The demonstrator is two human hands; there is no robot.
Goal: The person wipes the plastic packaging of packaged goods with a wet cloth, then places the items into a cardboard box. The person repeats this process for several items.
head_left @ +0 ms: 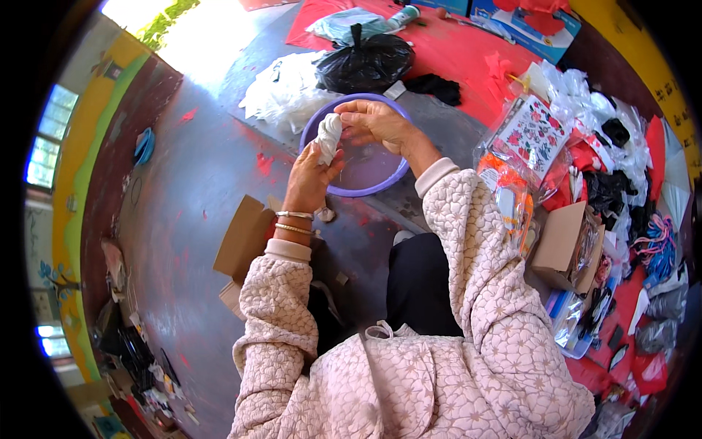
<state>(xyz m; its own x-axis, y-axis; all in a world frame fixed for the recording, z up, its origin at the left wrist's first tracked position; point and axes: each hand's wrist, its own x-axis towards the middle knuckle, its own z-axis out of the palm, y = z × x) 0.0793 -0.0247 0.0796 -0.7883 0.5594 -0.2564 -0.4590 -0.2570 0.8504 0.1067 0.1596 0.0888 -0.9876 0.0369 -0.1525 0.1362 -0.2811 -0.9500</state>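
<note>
A bunched, twisted white cloth (329, 137) is held up over the left rim of a purple plastic basin (369, 192). My left hand (308, 175) is closed around the lower end of the cloth, and two bangles circle that wrist. From the right, my right hand (384, 126) reaches across the basin with bent fingers against the cloth's upper end; its exact grip is partly hidden. What looks like shallow, dull liquid lies in the basin, below both hands.
Behind the basin are a black plastic bag (365, 62) and white plastic bags (281, 88). An open cardboard box (241, 238) stands by my left forearm. To the right, another cardboard box (559, 245) sits among heaped packages, cords and bags. Red sheeting (468, 73) covers the floor beyond.
</note>
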